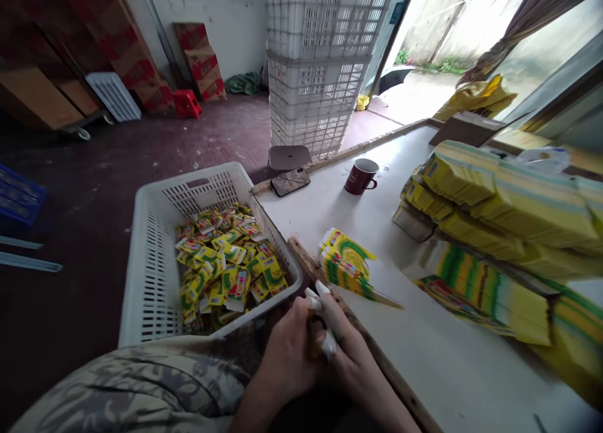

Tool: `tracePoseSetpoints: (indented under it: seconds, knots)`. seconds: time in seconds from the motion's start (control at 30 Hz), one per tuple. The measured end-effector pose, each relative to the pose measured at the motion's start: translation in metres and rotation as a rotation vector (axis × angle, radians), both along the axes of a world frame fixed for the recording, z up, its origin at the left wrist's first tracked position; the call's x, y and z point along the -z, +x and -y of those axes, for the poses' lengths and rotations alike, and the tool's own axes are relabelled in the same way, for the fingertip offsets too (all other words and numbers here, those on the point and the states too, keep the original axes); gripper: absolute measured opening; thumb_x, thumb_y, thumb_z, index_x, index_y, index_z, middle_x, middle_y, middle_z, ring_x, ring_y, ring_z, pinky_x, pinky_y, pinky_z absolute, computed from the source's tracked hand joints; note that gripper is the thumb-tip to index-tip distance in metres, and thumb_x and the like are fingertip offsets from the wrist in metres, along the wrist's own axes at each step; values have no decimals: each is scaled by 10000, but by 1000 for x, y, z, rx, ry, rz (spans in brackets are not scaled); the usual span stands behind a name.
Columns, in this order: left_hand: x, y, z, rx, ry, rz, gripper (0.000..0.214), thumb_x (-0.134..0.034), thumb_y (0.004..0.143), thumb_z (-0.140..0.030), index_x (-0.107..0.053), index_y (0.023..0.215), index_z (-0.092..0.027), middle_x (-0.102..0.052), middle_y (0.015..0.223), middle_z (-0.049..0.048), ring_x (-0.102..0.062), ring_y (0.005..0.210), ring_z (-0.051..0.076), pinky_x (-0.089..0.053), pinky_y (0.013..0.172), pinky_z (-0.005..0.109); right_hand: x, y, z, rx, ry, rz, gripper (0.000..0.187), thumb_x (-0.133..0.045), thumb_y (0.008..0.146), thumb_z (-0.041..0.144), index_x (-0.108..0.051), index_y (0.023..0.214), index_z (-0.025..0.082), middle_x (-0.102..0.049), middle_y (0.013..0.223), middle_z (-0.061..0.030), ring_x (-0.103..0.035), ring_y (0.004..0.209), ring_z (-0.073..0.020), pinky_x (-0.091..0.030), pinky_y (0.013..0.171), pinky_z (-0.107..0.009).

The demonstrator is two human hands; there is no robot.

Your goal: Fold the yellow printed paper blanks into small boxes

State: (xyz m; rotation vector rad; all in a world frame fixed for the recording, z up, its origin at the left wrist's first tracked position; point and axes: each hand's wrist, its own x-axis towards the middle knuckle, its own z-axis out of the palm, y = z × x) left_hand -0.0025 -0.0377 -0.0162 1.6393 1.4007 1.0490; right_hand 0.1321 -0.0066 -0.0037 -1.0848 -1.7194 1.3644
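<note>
My left hand (293,342) and my right hand (346,342) meet at the table's near edge, fingers curled toward each other. White covers wrap several of the fingertips. Between the hands is a small yellow-brown carton (315,335), shadowed and mostly hidden by the fingers. Just beyond them, a small fanned pile of flat yellow-and-green cartons (346,260) lies on the white table (391,345). Left of my hands stands a white plastic basket (155,263) holding many small folded yellow boxes (226,263).
Bundled flat cartons (513,200) are stacked on the table's right side, with a loose row (475,288) in front. A maroon mug (360,176) and a phone (291,181) sit farther back. Behind are a stool (288,158) and tall stacked white crates (320,62).
</note>
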Motion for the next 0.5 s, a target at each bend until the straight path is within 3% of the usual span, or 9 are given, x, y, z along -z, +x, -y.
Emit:
tracePoseSetpoints:
  seconds: [0.1,0.2,0.3,0.37,0.43,0.5]
  knots:
    - [9,0,3,-49,-24,-33,616,-617,754,-212,-314,1290,-217,-579,1138,138,-569,1013,288,-440,849,399,13,2,3,-21,251,90,544,-534,822,176,-490,1359,259,-534,1363,-87,-508,1244,-277,-458,1004,-426]
    - [9,-5,3,-116,-21,-103,691,-652,722,-212,-308,1322,-213,-488,1257,153,-476,1150,299,-379,964,436,26,4,-2,88,401,149,538,-505,823,140,-509,1345,270,-551,1343,-89,-542,1210,-275,-499,964,-407]
    - [-2,-11,-3,-135,-27,-187,565,-680,690,-211,-445,1204,-223,-530,1170,118,-480,1118,284,-368,977,441,35,13,-9,195,580,181,612,-452,837,118,-396,1416,307,-520,1373,-60,-551,1200,-259,-533,919,-369]
    - [-8,-12,-6,-131,-50,-192,506,-723,627,-194,-522,1089,-244,-581,1046,79,-530,1005,259,-422,901,405,43,21,-12,160,709,205,675,-455,818,122,-317,1453,306,-411,1450,-53,-522,1227,-267,-542,895,-343]
    - [-9,-12,-8,-129,-43,-182,549,-770,533,-180,-561,1033,-269,-608,983,54,-553,931,245,-451,830,376,56,29,-11,77,748,231,703,-519,793,171,-319,1455,298,-310,1502,-48,-521,1226,-278,-548,867,-313]
    - [-5,-10,-7,-145,-6,-187,574,-803,472,-221,-592,1001,-288,-624,940,48,-567,883,239,-459,793,363,71,31,-8,106,765,197,682,-571,765,204,-399,1409,354,-372,1476,-25,-566,1174,-284,-551,843,-313]
